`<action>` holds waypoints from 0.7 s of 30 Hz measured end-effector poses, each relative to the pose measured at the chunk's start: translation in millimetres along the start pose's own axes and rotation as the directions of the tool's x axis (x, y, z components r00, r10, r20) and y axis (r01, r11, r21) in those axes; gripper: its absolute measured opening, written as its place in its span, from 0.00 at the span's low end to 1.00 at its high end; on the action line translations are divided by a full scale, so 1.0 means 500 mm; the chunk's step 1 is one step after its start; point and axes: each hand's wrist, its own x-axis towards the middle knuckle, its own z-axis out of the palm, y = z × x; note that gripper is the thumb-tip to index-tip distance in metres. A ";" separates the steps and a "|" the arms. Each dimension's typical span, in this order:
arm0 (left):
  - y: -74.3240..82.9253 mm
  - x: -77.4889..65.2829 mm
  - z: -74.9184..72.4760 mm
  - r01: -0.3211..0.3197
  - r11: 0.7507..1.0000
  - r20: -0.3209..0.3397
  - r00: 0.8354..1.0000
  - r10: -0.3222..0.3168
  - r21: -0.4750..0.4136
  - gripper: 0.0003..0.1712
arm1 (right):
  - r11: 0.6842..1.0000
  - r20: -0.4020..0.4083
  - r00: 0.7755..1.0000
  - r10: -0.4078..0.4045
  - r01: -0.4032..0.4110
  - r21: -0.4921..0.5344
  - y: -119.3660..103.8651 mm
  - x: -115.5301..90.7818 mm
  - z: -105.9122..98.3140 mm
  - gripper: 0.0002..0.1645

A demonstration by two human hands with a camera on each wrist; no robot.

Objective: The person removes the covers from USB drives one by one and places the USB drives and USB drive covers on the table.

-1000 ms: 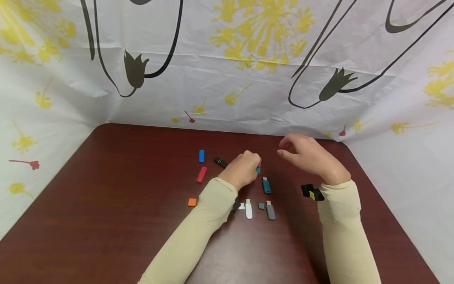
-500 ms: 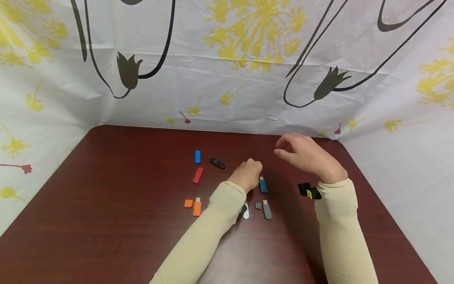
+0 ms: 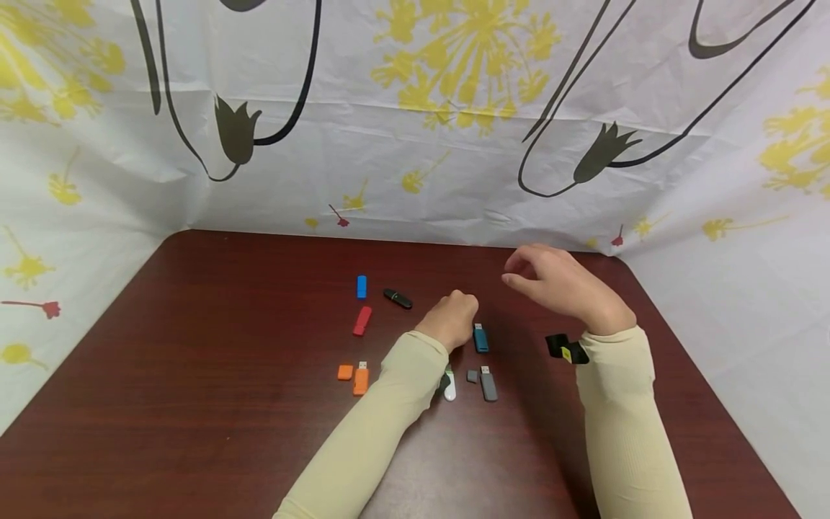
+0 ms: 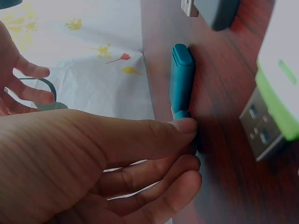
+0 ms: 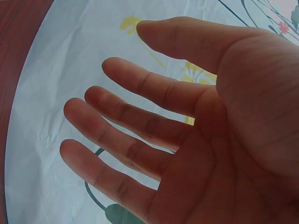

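On the table [image 3: 162, 404] lie seven drives: one blue drive [image 3: 361, 287], one red drive [image 3: 362, 321], one black drive [image 3: 398, 298], one orange drive [image 3: 360, 381], one partly hidden white drive [image 3: 450, 393], one gray drive [image 3: 488, 385] and one teal drive [image 3: 480, 339]. Two loose caps show, an orange cap [image 3: 345, 372] and a gray cap [image 3: 472, 376]. The left hand's [image 3: 449, 318] fingers pinch one teal cap [image 4: 182, 114] at the teal drive's connector end. The right hand [image 3: 563, 285] hangs above the table, fingers spread.

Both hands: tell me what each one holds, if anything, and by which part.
The left hand pinches a small teal piece, likely a USB stick cap; one end shows, but the gripped part is hidden. The right hand holds nothing.
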 end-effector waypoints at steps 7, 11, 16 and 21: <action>-0.003 0.001 -0.003 -0.005 1.000 0.018 1.000 0.005 -0.006 0.07 | 1.000 0.004 1.000 -0.003 0.003 0.006 0.001 0.001 0.001 0.17; -0.005 -0.001 -0.008 -0.011 1.000 -0.001 1.000 0.011 0.005 0.09 | 1.000 0.010 1.000 -0.005 0.005 0.007 0.001 0.003 0.002 0.17; -0.006 -0.009 -0.028 -0.014 1.000 -0.038 0.999 0.015 0.021 0.05 | 1.000 0.012 1.000 0.002 -0.002 0.009 0.000 0.003 0.003 0.18; -0.007 -0.022 -0.064 -0.021 0.997 -0.109 0.994 0.029 0.071 0.11 | 1.000 0.001 1.000 0.001 -0.001 0.010 -0.001 0.005 0.004 0.18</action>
